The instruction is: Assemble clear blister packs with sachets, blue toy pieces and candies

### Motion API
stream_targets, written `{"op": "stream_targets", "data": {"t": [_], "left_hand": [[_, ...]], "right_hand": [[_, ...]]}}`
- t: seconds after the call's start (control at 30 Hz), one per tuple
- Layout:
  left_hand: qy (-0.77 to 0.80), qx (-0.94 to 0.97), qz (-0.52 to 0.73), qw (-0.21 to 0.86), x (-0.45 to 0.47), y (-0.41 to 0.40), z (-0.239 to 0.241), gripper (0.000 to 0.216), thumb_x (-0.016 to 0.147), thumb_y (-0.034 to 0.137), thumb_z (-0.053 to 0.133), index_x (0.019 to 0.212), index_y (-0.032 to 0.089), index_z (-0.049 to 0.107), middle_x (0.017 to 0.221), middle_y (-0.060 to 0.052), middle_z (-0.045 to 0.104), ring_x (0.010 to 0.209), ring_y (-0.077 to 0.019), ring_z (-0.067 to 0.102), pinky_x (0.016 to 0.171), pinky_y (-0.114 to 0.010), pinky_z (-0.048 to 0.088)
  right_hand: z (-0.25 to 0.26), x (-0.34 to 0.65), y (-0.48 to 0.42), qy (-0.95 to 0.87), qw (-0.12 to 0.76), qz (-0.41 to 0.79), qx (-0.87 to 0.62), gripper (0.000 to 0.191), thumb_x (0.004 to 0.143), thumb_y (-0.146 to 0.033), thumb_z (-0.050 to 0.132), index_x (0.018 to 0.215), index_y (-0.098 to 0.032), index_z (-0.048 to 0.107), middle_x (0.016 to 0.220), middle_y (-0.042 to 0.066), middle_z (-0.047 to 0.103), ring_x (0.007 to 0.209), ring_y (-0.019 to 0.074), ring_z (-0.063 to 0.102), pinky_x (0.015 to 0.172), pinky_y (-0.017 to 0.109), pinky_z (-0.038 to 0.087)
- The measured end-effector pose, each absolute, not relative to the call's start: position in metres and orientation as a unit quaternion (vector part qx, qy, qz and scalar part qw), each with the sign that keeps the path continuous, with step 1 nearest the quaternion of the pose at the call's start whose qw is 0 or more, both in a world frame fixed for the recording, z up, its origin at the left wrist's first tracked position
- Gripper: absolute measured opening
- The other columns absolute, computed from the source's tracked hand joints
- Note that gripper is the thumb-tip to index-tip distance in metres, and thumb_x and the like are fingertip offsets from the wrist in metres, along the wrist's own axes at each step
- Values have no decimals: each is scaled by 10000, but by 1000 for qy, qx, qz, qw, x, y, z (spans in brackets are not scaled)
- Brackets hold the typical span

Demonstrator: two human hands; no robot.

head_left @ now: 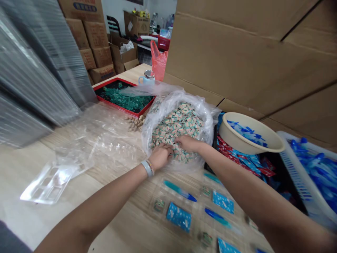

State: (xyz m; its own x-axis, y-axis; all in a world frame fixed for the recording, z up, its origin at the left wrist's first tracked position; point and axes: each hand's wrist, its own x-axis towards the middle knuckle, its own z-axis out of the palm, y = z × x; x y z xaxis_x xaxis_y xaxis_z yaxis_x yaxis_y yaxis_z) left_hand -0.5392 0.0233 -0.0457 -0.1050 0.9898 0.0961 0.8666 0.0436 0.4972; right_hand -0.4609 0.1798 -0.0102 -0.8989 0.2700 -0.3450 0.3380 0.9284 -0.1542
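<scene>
A clear plastic bag [147, 135], its rim rolled open, is full of small square printed pieces [181, 119] in beige and green. My left hand [159, 156] rests at its near edge, fingers curled in among the pieces. From the right, my right hand [187, 143] reaches over the heap with its fingers drawn together. Whether either hand grips a piece is hidden. Close below lie clear compartment trays holding a blue-teal pen-shaped piece [180, 190], a blue patterned packet [179, 216] and a small square piece [159, 205].
Empty clear plastic trays [50, 184] lie at left. Behind stands a red-rimmed tray [118, 105] of green pieces, near a mug [147, 78]. At right are a cream basin [237, 140], red and blue packets [237, 156] and a white basket [300, 175]. Cardboard [250, 52] walls the back.
</scene>
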Motion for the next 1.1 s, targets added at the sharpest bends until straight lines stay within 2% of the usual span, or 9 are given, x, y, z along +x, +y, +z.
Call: {"op": "stream_targets", "data": {"t": [0.13,0.33,0.53,0.67,0.83,0.9,1.0,1.1], "left_hand": [[703,660,230,130,-537,20,-44,168,770,188,492,868,194,629,1087,-30,580,997,-199,456,876,-329,353],[685,676,236,135,-531,18,-40,164,766,184,509,885,181,623,1081,-40,584,1003,-193,464,902,-320,342],[674,678,247,159,-518,20,-35,173,768,170,499,887,169,624,992,-53,608,954,-173,514,877,-285,370],[674,678,248,158,-511,23,-32,176,766,162,495,886,164,624,988,-58,605,953,-176,517,875,-282,373],[663,664,277,210,-511,20,-31,192,759,127,472,882,153,618,939,-56,619,894,-162,544,827,-252,401],[666,638,309,235,-516,16,-33,196,764,143,466,896,147,612,937,-57,625,881,-159,554,815,-250,406],[682,571,356,286,-525,13,-36,205,763,179,469,909,128,602,881,-54,641,806,-154,574,753,-249,431],[677,520,400,333,-529,14,-37,200,742,190,492,889,111,602,844,-49,647,759,-146,579,704,-236,443]], "right_hand": [[-14,-444,175,972,144,-100,159,196,669,-107,519,834,-171,605,922,76,578,824,182,519,691,242,370],[-16,-414,148,984,39,-86,148,225,657,-90,503,867,-160,543,888,58,537,890,181,474,770,266,366],[-18,-402,139,982,31,-79,170,256,692,-113,513,941,-163,546,961,69,515,939,183,455,813,281,359],[-21,-397,136,979,25,-95,177,235,739,-129,491,958,-171,567,940,69,514,917,172,461,791,278,372],[-30,-389,131,978,-4,-106,180,192,746,-114,462,875,-165,595,904,82,545,910,188,470,785,302,380],[-34,-387,131,960,-59,-175,212,170,743,-125,456,835,-168,592,874,73,564,878,180,493,780,305,388],[-36,-387,135,862,-150,-370,313,120,722,-215,487,805,-175,564,732,25,576,695,150,525,674,289,423],[-33,-392,135,720,-154,-568,367,170,660,-326,559,735,-176,535,614,-18,552,535,115,493,540,251,411]]}}
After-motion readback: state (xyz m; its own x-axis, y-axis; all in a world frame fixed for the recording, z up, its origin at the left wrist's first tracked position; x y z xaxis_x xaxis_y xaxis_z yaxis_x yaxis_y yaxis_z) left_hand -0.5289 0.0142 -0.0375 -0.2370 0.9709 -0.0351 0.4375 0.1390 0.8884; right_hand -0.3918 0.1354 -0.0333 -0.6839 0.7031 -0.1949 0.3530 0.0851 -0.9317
